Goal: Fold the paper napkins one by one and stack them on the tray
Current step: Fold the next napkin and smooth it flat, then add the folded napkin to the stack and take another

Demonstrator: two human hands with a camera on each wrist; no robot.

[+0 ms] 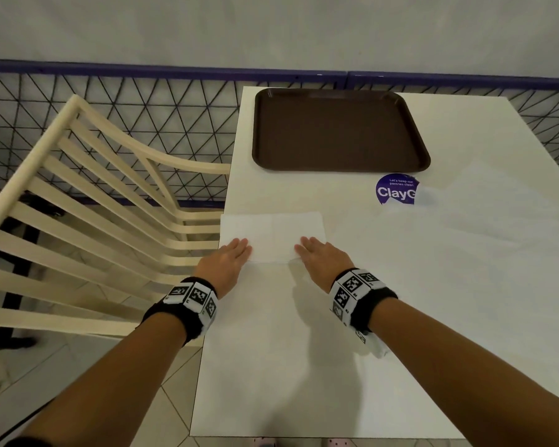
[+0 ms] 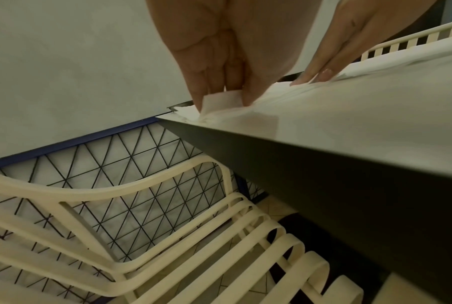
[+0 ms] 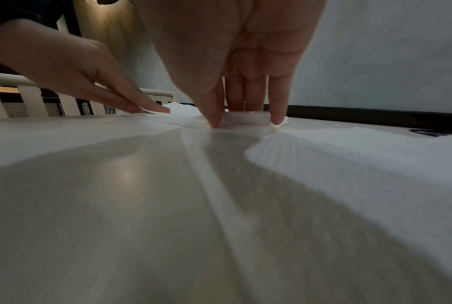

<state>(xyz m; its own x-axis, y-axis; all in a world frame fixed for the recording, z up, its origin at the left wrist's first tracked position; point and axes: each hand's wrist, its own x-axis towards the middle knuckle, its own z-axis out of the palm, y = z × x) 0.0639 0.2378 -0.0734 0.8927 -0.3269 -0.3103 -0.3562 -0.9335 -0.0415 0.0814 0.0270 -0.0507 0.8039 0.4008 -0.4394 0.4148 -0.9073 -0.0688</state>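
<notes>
While both flat hands press the folded white paper napkin (image 1: 271,235), left hand (image 1: 229,259) and right hand (image 1: 323,258) fingers straight and together, we should crease evenly along the near edge; dark brown plastic tray (image 1: 336,156) sits bare beyond the fingertips.

A person's left hand (image 1: 231,258) and right hand (image 1: 323,256) press flat, fingers straight, on the near edge of a folded white napkin (image 1: 271,233) at the left edge of a white desk (image 1: 288,366). Beyond the napkin sits a brown tray (image 1: 336,130); a cream slatted chair (image 1: 94,204) stands left of it.
</notes>
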